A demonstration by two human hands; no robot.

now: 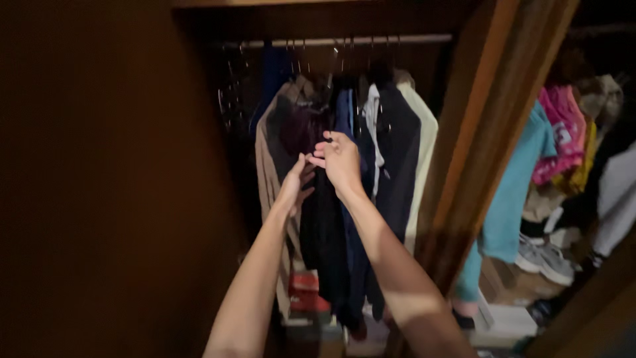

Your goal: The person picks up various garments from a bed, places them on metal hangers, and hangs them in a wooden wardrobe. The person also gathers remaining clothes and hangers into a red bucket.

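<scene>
- Pinching at dark cloth, the right hand [339, 159] has its fingertips [320, 158] curled together on the upper edge of a black garment [324, 225] that hangs straight below them.
- The left hand [295, 180] sits just beside it, lower and to the left, fingers bent against the same black garment; whether it truly grips the cloth is hard to tell in this dim light.
- Two bare forearms rise from the bottom edge, elbows cut off.
- On the rail [344, 41] above, roughly six garments hang close together: a tan one [266, 159], dark blue ones, a pale yellow one [424, 132].
- One red box [306, 292] sits on the closet floor below.
- Right of the wooden door edge [474, 132], a teal garment [520, 179], a pink one [563, 129] and a grey sneaker [540, 258] show, partly hidden.
</scene>
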